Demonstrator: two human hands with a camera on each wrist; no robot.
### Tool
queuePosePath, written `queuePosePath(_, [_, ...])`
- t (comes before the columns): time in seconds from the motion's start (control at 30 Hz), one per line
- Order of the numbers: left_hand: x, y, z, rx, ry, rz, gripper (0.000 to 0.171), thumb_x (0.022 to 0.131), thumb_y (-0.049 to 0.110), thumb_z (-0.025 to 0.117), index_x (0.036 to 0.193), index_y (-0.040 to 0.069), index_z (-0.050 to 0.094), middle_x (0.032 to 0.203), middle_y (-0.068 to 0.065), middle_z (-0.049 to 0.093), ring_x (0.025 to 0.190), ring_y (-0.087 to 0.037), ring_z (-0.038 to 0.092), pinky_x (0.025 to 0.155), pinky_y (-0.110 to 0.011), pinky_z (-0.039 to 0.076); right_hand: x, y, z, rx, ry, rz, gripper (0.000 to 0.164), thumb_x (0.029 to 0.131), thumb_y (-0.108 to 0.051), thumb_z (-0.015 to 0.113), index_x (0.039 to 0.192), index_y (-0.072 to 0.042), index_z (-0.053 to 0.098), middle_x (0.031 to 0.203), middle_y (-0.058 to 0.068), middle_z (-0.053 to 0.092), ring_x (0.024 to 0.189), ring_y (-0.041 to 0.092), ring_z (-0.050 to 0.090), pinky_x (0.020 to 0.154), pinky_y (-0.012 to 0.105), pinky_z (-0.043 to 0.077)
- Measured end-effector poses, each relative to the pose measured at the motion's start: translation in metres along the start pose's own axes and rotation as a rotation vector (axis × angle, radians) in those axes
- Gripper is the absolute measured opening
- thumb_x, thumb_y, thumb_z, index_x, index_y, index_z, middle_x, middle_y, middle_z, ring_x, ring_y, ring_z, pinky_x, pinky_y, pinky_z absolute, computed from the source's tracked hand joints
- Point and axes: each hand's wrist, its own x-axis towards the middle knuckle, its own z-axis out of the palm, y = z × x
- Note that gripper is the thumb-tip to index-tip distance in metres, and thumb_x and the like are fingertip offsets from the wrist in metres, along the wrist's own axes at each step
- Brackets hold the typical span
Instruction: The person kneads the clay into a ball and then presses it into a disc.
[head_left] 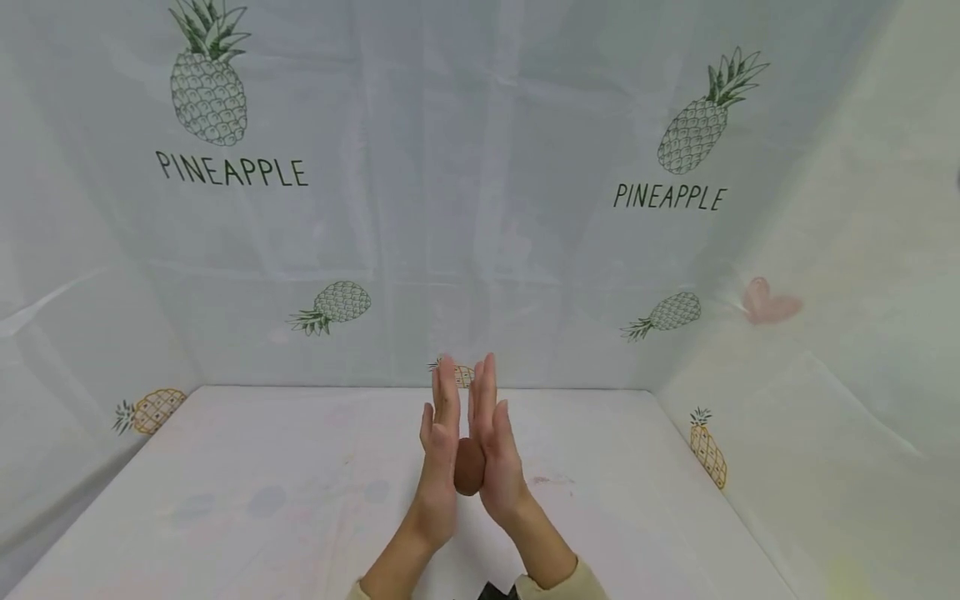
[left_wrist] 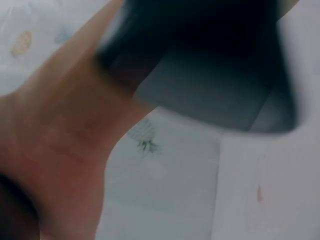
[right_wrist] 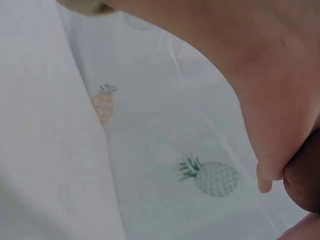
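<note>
A smooth brown lump (head_left: 469, 467), rounded like a ball of clay, sits between two palms above the table. My left hand (head_left: 441, 442) presses it from the left with its fingers straight and pointing up. From the right, my right hand (head_left: 498, 454) presses its palm to it, fingers likewise extended. Above the lump a narrow gap parts the two sets of fingers. In the right wrist view the brown lump (right_wrist: 305, 180) shows at the right edge, against the palm. A blurred dark strap or device (left_wrist: 215, 65) covers much of the left wrist view.
Underneath is a white table (head_left: 247, 533) with faint coloured stains. A pale curtain (head_left: 480, 208) printed with pineapples encloses the back and sides. Light sleeves (head_left: 562, 583) reach the wrists, and a small black piece (head_left: 495, 592) shows at the bottom edge.
</note>
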Motion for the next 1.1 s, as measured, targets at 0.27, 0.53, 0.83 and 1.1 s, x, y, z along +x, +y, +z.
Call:
queuePosePath(0.27, [0.012, -0.003, -0.027, -0.116, 0.093, -0.03, 0.069, 0.107, 0.066, 0.003, 0.169, 0.039, -0.011, 0.174, 0.023, -0.019, 0.158, -0.005, -0.026, 0.118, -0.058, -0.031, -0.008, -0.005, 0.026, 0.016, -0.09, 0.028, 0.061, 0.111, -0.054, -0.007, 0.167, -0.036, -0.021, 0.174, -0.02, -0.02, 0.163, 0.016, -0.015, 0.127, 0.054, -0.018])
queuePosePath(0.53, [0.013, -0.021, -0.026, 0.049, 0.143, -0.094, 0.064, 0.11, 0.056, 0.005, 0.169, 0.038, -0.012, 0.174, 0.018, -0.018, 0.16, -0.01, -0.024, 0.118, -0.062, -0.027, -0.011, -0.021, 0.027, 0.025, -0.067, -0.054, 0.059, 0.11, -0.05, -0.009, 0.167, -0.039, -0.018, 0.175, -0.017, -0.02, 0.162, 0.014, -0.02, 0.124, 0.059, -0.021])
queuePosePath(0.83, [0.005, -0.028, 0.002, 0.045, 0.016, -0.114, 0.06, 0.112, 0.047, 0.003, 0.169, 0.035, -0.009, 0.175, 0.019, -0.016, 0.162, -0.009, -0.018, 0.118, -0.065, -0.023, -0.008, -0.031, 0.006, -0.01, 0.054, -0.147, 0.06, 0.111, -0.048, 0.0, 0.169, -0.039, -0.015, 0.177, -0.01, -0.016, 0.163, 0.022, -0.018, 0.125, 0.059, -0.02])
queuePosePath(1.1, [-0.003, -0.016, 0.014, -0.06, -0.039, -0.094, 0.056, 0.113, 0.039, 0.001, 0.169, 0.04, -0.006, 0.177, 0.017, -0.011, 0.163, -0.011, -0.015, 0.121, -0.065, -0.021, 0.001, -0.016, -0.011, -0.025, 0.151, -0.134, 0.06, 0.112, -0.046, 0.005, 0.169, -0.042, -0.012, 0.176, -0.013, -0.014, 0.163, 0.017, -0.017, 0.127, 0.058, -0.017])
